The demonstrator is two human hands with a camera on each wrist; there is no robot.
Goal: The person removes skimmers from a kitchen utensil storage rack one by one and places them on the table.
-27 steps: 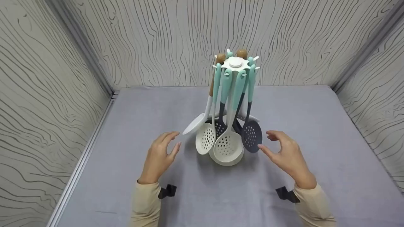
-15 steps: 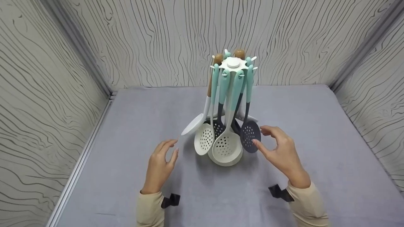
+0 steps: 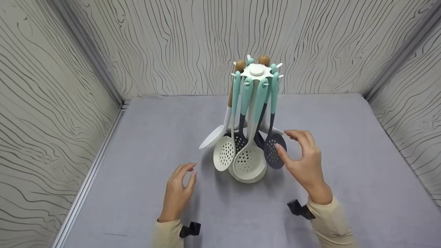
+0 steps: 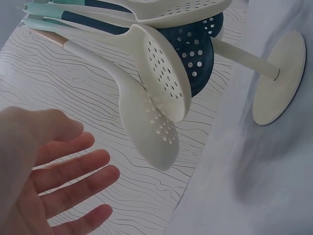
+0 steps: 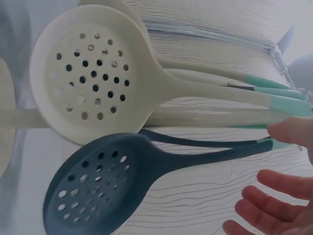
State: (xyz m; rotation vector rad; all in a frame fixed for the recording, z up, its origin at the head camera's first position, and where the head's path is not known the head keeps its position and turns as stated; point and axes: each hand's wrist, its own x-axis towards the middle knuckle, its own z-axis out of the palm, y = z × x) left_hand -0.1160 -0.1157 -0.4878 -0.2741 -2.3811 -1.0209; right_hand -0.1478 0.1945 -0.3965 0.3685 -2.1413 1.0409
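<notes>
A white rotating stand [image 3: 256, 70] holds several hanging skimmers and spoons, most with mint-green handles and a few with brown ones. My right hand [image 3: 306, 162] is raised at the right of the dark blue skimmer [image 3: 275, 151], fingers spread and holding nothing. In the right wrist view its thumb and fingers are near that skimmer's handle [image 5: 205, 159], with a gap between. My left hand [image 3: 178, 193] hovers at the lower left, fingers relaxed. A white slotted spoon [image 4: 146, 122] hangs in front of it in the left wrist view, apart from the fingers.
A pale skimmer [image 3: 249, 163] hangs at the front of the stand, and another cream skimmer [image 3: 224, 153] is on its left. The stand's round base [image 4: 281, 78] rests on grey cloth [image 3: 155, 124]. Wood-grain panels [image 3: 193, 41] close the back and sides.
My right hand has moved leftward and farther from me, closer to the dark blue skimmer. My left hand has drawn back toward me. The utensils hang as before.
</notes>
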